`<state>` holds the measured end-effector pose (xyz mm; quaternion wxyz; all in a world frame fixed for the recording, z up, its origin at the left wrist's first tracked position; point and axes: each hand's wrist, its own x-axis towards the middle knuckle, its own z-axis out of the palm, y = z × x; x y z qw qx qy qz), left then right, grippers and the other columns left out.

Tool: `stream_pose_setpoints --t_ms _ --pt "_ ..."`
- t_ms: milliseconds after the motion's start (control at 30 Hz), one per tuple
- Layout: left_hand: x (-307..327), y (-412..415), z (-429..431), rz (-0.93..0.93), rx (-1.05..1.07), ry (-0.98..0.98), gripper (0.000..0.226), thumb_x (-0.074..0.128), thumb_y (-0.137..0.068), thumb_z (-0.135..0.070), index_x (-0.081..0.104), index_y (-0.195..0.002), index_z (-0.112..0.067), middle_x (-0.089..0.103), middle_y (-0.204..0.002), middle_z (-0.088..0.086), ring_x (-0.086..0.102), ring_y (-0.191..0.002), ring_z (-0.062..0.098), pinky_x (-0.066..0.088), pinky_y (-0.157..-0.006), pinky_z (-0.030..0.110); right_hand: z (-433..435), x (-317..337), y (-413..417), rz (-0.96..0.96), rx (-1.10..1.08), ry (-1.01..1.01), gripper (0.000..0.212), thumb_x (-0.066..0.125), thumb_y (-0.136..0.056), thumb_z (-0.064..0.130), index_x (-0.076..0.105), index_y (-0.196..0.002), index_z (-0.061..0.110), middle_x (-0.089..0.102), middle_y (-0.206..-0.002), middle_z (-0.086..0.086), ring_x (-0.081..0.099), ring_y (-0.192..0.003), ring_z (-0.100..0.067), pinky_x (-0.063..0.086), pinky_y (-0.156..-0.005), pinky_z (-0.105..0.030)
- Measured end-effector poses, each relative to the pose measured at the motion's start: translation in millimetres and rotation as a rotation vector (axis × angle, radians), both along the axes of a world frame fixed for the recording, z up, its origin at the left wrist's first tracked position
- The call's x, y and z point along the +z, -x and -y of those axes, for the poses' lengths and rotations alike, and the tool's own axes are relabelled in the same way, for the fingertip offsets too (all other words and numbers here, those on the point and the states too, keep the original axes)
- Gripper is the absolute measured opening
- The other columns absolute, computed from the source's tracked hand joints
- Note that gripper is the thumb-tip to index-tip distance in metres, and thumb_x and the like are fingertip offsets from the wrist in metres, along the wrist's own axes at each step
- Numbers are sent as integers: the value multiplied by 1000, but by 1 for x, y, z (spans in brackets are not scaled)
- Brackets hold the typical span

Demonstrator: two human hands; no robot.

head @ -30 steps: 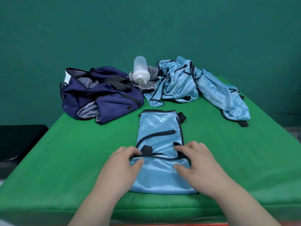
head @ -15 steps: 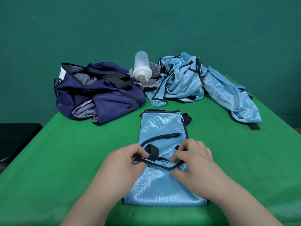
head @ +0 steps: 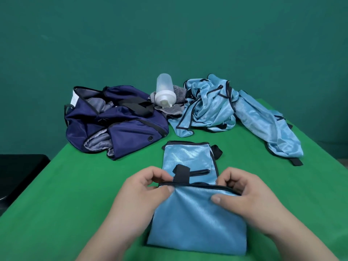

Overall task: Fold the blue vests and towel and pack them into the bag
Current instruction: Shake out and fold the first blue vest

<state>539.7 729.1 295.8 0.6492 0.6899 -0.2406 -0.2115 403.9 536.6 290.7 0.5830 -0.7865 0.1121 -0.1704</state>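
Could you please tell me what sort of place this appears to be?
Probably a staged recording setup, not a home: a table under green cloth, a plain teal backdrop behind it, and sports kit laid out, a navy bag, a bottle and blue vests.

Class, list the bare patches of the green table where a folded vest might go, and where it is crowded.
Bare table lies at the left front, between the navy bag and the left hand, and at the right front, between the right hand and the loose vests. Crowded: the far edge, with bag, bottle, towel and vests bunched.
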Motion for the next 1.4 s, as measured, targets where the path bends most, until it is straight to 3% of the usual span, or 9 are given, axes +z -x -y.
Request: stream_pose_setpoints --t_ms 233,533,633,733,867,1067,1167,1267,1400 --pt "12 -28 29 12 74 57 20 81 -73 -6 74 -80 -23 71 -78 -1 57 -70 15 42 -75 35 22 27 -30 78 -17 -76 18 77 -63 14 67 -72 25 61 -71 4 53 -66 -9 43 -60 -17" --pt "12 -99 94 244 186 -155 20 72 -79 -5 72 -77 -25 67 -68 -12 54 -59 5 43 -61 23 79 24 -113 -10 -238 249 32 75 -78 -2 65 -71 28 63 -72 12 55 -65 -9 47 -61 -22" --pt "-8 -118 108 311 180 -309 21 66 -85 -10 71 -93 -29 69 -81 -10 52 -55 1 39 -50 12 87 2 -134 -202 -190 569 26 75 -83 15 61 -86 38 56 -101 16 51 -93 -6 44 -91 -25" --pt "-28 -127 103 362 135 -393 34 63 -90 -14 63 -118 -34 64 -114 -13 60 -88 -2 41 -69 8 89 -13 -131 -310 -224 742 27 69 -90 36 61 -114 40 43 -121 17 39 -118 -8 21 -117 -41" --pt "-46 -119 82 328 138 -337 38 68 -90 -26 56 -123 -40 58 -124 -21 54 -114 -3 42 -95 25 73 -25 -89 -225 -312 652 23 60 -94 39 59 -117 40 40 -124 24 35 -124 -4 28 -114 -34" --pt "-45 -123 98 399 33 -428 37 63 -92 -45 51 -127 -47 57 -126 -24 57 -108 3 44 -94 28 50 -38 -65 -367 -285 526 33 58 -92 47 49 -124 47 29 -135 34 44 -95 -14 40 -94 -30" --pt "-45 -119 103 477 1 -491 25 59 -95 -43 59 -120 -45 60 -117 -23 58 -103 7 44 -95 32 47 -41 -67 -428 -203 579 39 55 -93 50 46 -131 47 19 -151 24 26 -138 -12 22 -119 -38" --pt "-43 -108 96 422 26 -471 12 59 -96 -41 65 -105 -45 67 -100 -25 62 -95 4 47 -83 26 44 -40 -61 -478 -151 626 47 52 -95 51 39 -140 45 12 -156 19 8 -145 -4 0 -124 -35" --pt "-38 -78 77 317 90 -411 8 63 -94 -35 68 -95 -42 68 -92 -25 60 -89 -5 43 -73 17 37 -45 -41 -457 -102 637 50 53 -91 55 42 -138 45 18 -150 26 6 -149 -4 -5 -122 -27"
